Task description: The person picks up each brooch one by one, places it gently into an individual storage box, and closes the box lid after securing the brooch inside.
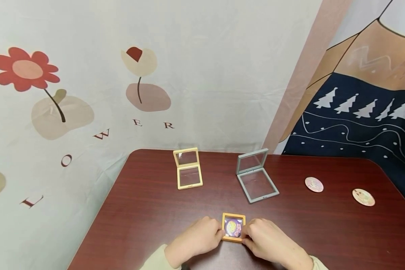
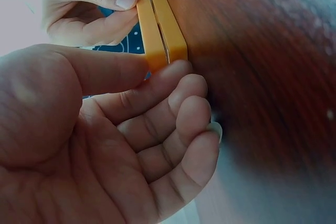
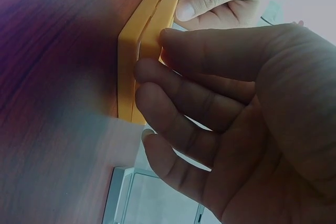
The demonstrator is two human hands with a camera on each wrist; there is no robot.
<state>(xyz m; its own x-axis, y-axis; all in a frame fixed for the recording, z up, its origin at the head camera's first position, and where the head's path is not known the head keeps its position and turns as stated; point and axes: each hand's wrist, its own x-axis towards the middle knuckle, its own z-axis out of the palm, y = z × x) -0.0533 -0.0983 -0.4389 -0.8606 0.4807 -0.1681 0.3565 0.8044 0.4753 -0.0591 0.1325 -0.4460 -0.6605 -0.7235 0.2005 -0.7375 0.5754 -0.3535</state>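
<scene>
Left hand (image 1: pixel 204 235) and right hand (image 1: pixel 266 239) pinching an orange frame (image 1: pixel 234 215) between them, yellow frame (image 1: pixel 188 165) and gray frame (image 1: pixel 251 171) open near the far edge of the tabletop (image 1: pixel 310 225)

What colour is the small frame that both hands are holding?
The small frame is yellow-orange all along its edge, clearest in the left wrist view.

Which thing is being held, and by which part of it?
The small orange frame, by its opposite sides: left hand at the left, right hand at the right.
</scene>
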